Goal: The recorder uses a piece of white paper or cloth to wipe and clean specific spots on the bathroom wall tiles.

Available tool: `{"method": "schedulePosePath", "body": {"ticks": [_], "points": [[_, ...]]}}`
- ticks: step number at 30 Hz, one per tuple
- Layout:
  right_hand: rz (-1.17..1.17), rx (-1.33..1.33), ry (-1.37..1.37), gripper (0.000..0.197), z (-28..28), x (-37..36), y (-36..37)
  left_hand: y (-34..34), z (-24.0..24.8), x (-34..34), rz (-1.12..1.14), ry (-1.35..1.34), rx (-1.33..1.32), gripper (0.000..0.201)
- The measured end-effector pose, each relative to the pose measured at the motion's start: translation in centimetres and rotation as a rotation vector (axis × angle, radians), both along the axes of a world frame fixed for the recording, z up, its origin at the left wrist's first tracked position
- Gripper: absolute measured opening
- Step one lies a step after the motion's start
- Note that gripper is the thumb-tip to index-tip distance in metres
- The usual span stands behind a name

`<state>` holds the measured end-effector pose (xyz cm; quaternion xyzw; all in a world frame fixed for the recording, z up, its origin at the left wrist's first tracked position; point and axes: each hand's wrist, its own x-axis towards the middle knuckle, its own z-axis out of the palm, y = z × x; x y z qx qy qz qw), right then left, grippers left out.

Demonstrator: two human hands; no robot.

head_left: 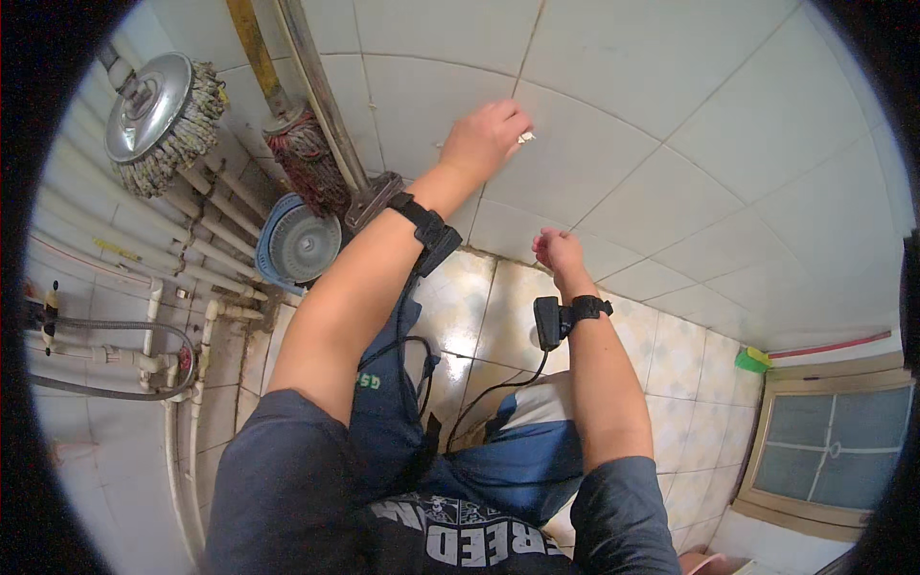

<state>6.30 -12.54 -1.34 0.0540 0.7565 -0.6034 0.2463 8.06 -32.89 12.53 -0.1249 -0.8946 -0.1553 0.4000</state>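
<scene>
My left hand is closed around a small crumpled white piece, and I cannot tell whether it is tissue or cloth. That hand is pressed to the pale tiled wall, with most of the piece hidden under the fingers. Lower and to the right, my right hand is held near the foot of the wall with its fingers curled in. Whatever lies inside those fingers, if anything, is hidden. Black straps with small dark boxes sit on both wrists, and black cables run from them.
Left of my arm, a red mop, a squeegee-like pole and a round mop head lean by a blue bucket. Pipes line the left wall. A green-and-yellow brush and a framed cabinet door are at right.
</scene>
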Motion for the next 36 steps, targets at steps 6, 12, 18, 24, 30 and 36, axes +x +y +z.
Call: {"method": "schedulePosePath", "body": {"ticks": [6, 12, 18, 24, 30, 36], "points": [[-0.061, -0.069, -0.028, 0.017, 1.3, 0.0, -0.3, -0.1, 1.1, 0.9, -0.013, -0.024, 0.152, 0.016], [-0.013, -0.066, -0.008, 0.018, 1.3, 0.2, -0.4, -0.4, 1.6, 0.8, 0.047, 0.028, 0.256, 0.011], [0.007, -0.044, -0.020, 0.019, 0.5, -0.3, 0.0, -0.6, 1.9, 0.6, 0.096, 0.092, 0.208, 0.009], [0.002, -0.053, -0.033, 0.019, 0.7, 0.1, -0.4, -0.8, 1.6, 0.4, 0.110, 0.046, 0.195, 0.009], [0.003, -0.023, -0.049, 0.016, 0.1, -0.4, -0.2, -0.2, 1.0, 0.3, 0.152, -0.091, 0.156, 0.010], [-0.062, -0.109, -0.094, 0.016, 0.7, 0.1, -1.4, 0.2, -2.7, 0.0, 0.118, -0.227, -0.095, 0.007]]}}
